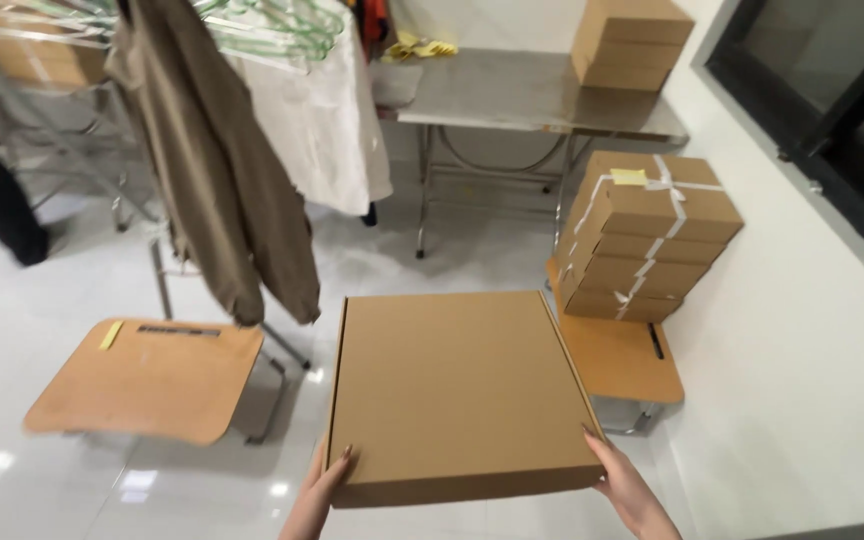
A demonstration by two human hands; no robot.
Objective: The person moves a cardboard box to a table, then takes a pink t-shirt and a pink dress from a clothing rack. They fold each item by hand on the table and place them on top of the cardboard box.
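Both hands, left hand (324, 487) and right hand (628, 487), grasp a flat brown cardboard box (457, 395) by its near corners; a strapped stack of boxes (642, 240) sits beyond, yellow-tagged.

Left hand (324, 488): entering frame from bottom edge, forearm angling up and slightly right; fingers extending upward, lying flat, pressing against held surface at its near left corner; fingertips with longish nails showing.

Right hand (624, 483): entering from bottom right, forearm angling up and left; palm facing inward, fingers stretching toward upper left, gripping at near right corner; thumb not clearly showing.

Both hands: bare, held well apart, at roughly equal height, wrists straight.
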